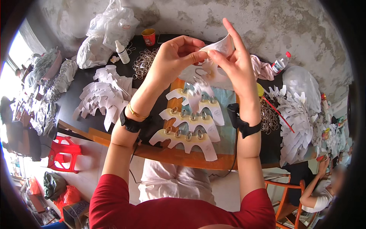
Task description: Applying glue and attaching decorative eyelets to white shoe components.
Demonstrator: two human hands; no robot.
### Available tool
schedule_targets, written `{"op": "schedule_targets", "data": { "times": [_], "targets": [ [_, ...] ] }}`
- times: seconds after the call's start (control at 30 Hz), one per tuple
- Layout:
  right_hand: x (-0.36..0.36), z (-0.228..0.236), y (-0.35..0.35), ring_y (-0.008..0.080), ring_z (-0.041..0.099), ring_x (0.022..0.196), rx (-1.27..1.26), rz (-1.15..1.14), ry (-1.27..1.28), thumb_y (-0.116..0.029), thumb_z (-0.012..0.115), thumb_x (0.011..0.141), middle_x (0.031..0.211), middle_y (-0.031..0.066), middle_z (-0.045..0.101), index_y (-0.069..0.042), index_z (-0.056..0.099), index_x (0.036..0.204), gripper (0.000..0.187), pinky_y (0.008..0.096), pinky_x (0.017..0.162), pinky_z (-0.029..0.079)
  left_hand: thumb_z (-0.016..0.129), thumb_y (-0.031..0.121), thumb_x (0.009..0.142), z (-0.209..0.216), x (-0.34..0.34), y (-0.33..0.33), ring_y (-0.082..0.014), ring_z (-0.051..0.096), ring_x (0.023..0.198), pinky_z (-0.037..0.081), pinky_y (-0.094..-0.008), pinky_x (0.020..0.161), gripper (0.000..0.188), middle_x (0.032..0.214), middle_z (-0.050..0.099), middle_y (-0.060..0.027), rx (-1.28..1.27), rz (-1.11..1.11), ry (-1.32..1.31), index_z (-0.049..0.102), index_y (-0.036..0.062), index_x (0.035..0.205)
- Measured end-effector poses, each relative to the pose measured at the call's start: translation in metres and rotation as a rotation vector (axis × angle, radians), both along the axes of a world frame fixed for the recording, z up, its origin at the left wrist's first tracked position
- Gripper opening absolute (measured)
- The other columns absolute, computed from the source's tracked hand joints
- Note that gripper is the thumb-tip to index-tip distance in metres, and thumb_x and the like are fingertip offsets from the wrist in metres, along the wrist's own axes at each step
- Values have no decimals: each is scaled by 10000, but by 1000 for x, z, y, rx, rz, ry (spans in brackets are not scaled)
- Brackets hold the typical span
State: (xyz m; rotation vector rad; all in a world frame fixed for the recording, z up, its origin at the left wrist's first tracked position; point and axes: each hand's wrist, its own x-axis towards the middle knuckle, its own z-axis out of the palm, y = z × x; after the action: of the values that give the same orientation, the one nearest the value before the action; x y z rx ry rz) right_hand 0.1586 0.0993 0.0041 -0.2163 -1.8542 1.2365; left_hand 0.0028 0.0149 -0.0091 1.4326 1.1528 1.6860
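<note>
Both hands are raised above the table. My left hand (pixel 176 56) and my right hand (pixel 231 61) pinch the same white paper card (pixel 220 46) from opposite sides; a metal ring (pixel 201 71) hangs just under it. Below them, on a wooden board (pixel 179 154), lie three finished white cards (pixel 190 138), each carrying a row of metal rings. A black band sits on each wrist, and a gold bangle on the left.
A pile of blank white cards (pixel 103 95) lies left, another (pixel 297 122) right. Loose metal rings (pixel 144 63) sit behind, with a white bottle (pixel 122 52), a red cup (pixel 149 37) and plastic bags (pixel 108 30). A red stool (pixel 65 152) stands left; a seated person (pixel 318 191) is right.
</note>
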Motion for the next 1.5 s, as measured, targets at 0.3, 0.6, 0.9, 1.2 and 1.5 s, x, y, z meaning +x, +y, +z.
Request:
{"op": "schedule_targets", "data": {
  "times": [0.3,0.6,0.9,1.2,1.5],
  "targets": [
    [-9,0,-7,140,580,833,29,-218,448,37,589,796,1015,92,546,-101,194,1390,726,258,752,480,627,141,841,-7,13,1,-74,514,901,405,-217,812,151,1025,541,-25,124,117,-18,607,0,890],
    [-15,-4,-23,167,560,887,147,-370,584,62,583,789,1214,128,390,-74,139,1395,763,284,775,483,727,258,749,-9,27,1,-49,547,710,442,-180,567,258,1004,535,-20,124,175,-50,683,16,828],
    [-18,-24,-16,177,558,917,444,-479,541,90,634,727,1204,155,419,43,198,1345,758,273,749,495,719,153,752,-9,28,0,-77,561,803,456,-208,694,186,1033,547,-41,182,196,-14,674,-2,846],
    [-20,-11,-28,168,571,875,220,-405,562,57,613,766,1110,137,475,-18,208,1358,721,279,754,486,666,154,805,-7,23,-5,-74,570,760,462,-216,683,161,929,612,-46,7,-92,-243,624,3,840],
    [-14,-8,-26,150,585,833,-149,-217,534,-24,594,810,963,90,574,-123,251,1365,660,277,740,466,683,116,781,-6,19,-7,-67,567,725,447,-199,648,152,800,634,-37,11,-158,-291,552,42,760]
  ]
}}
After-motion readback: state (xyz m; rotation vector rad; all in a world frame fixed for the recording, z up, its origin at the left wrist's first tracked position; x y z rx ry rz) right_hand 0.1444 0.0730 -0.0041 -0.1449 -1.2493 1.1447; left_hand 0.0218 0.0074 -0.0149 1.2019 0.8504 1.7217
